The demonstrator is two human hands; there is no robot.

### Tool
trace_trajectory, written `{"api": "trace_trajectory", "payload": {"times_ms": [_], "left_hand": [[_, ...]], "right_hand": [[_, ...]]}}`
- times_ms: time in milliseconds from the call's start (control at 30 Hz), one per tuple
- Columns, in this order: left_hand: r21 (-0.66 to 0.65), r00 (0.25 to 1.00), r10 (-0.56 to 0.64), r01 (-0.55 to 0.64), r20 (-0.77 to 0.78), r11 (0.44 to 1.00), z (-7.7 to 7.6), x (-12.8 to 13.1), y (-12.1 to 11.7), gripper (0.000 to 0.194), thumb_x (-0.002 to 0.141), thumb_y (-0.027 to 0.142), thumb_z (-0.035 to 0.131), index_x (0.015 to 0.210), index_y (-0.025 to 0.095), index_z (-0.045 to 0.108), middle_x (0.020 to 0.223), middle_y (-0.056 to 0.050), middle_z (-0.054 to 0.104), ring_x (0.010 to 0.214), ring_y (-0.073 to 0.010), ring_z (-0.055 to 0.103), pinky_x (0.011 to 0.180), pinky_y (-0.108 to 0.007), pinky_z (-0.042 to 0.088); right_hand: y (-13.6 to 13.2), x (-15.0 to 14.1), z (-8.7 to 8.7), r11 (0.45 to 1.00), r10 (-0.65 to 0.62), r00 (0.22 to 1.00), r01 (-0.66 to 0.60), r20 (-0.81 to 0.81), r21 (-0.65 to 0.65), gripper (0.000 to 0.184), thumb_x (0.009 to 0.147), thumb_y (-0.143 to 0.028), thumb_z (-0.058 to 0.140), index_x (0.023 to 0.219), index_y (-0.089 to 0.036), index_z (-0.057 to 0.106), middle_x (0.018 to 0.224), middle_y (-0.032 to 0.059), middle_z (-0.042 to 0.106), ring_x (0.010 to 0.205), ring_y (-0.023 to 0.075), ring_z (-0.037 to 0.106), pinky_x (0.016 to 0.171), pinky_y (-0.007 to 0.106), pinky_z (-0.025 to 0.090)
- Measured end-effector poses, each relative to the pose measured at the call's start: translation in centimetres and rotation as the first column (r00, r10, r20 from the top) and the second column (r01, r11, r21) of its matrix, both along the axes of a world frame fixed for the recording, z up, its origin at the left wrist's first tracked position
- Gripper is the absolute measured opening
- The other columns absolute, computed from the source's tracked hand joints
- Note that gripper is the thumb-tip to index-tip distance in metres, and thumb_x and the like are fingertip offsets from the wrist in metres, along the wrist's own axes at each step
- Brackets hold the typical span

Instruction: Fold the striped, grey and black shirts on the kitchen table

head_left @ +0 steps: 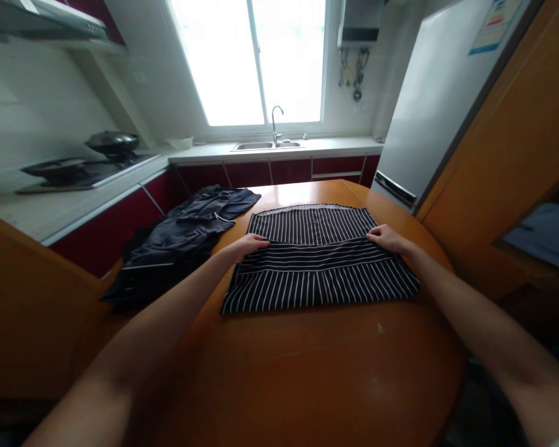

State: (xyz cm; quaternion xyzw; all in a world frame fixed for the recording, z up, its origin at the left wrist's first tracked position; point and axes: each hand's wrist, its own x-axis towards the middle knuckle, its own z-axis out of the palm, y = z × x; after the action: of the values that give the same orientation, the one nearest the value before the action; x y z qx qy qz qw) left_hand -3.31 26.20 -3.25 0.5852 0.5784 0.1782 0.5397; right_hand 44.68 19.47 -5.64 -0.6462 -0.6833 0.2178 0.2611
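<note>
A black garment with white stripes (319,288) lies spread on the wooden table (307,372), with its near part folded over toward the window. Small buttons run down the middle of its far part. My left hand (249,246) pinches the folded edge at its left end. At the right end of that same edge, my right hand (386,238) is closed on the cloth, thumb and fingers together. Both forearms reach in from the lower corners. Left of the striped garment rests a heap of dark clothes (177,239) with a white drawstring showing.
Beyond the table runs a counter with a sink (256,146) and a faucet (274,124) under the window. A stove with a lidded pan (112,143) stands at the left. The refrigerator (438,93) is at the right, beside an orange wooden panel (507,124).
</note>
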Motion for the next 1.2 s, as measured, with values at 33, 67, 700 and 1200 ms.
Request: {"api": "trace_trajectory", "payload": {"times_ms": [33, 67, 700, 1200], "left_hand": [[-0.008, 1.0, 0.001, 0.0, 0.016, 1.0, 0.0, 0.0, 0.1, 0.055, 0.052, 0.056, 0.091, 0.088, 0.016, 0.076, 0.082, -0.007, 0.078, 0.068, -0.0217, 0.071, 0.06, -0.029, 0.055], [-0.005, 1.0, 0.002, -0.002, 0.023, 1.0, -0.1, 0.0, 0.1, 0.057, 0.052, 0.057, 0.09, 0.089, 0.015, 0.076, 0.082, -0.008, 0.077, 0.068, -0.0219, 0.071, 0.06, -0.029, 0.055], [0.583, 0.69, -0.181, 0.7, -0.701, 0.413, -2.6, 11.3, -6.9, 0.053, 0.104, 0.031, 0.032, 0.155, 0.015, 0.036, 0.163, -0.012, 0.035, 0.152, -0.0275, 0.028, 0.123, -0.049, 0.023], [0.49, 0.665, 0.028, 0.52, -0.746, 0.699, -4.6, 3.6, -6.7, 0.066, 0.104, 0.054, 0.025, 0.16, 0.02, 0.029, 0.168, -0.009, 0.019, 0.156, -0.0309, 0.013, 0.123, -0.056, 0.011]], "right_hand": [[0.1, -0.1, 0.1, 1.0, -0.002, 1.0, 0.002, 0.005, 0.021, 0.035, 0.079, -0.046, 0.057, 0.069, -0.016, 0.071, 0.067, 0.0036, 0.068, 0.069, 0.019, 0.061, 0.066, 0.028, 0.045], [0.2, -0.1, 0.1, 0.999, -0.007, 1.0, 0.007, 0.014, 0.037, 0.035, 0.08, -0.045, 0.056, 0.071, -0.015, 0.072, 0.069, 0.0043, 0.069, 0.07, 0.0194, 0.062, 0.067, 0.028, 0.046], [-3.6, -16.9, -1.5, 0.975, 0.058, 0.89, -0.147, 0.452, 0.166, 0.056, 0.101, -0.032, 0.033, 0.153, -0.013, 0.041, 0.162, 0.0136, 0.035, 0.152, 0.0273, 0.026, 0.121, 0.049, 0.023], [-4.0, -7.2, -4.4, 0.983, -0.169, 0.871, 0.183, 0.46, 0.014, 0.069, 0.102, -0.054, 0.027, 0.158, -0.014, 0.033, 0.167, 0.0142, 0.023, 0.155, 0.0284, 0.016, 0.123, 0.056, 0.009]]}}
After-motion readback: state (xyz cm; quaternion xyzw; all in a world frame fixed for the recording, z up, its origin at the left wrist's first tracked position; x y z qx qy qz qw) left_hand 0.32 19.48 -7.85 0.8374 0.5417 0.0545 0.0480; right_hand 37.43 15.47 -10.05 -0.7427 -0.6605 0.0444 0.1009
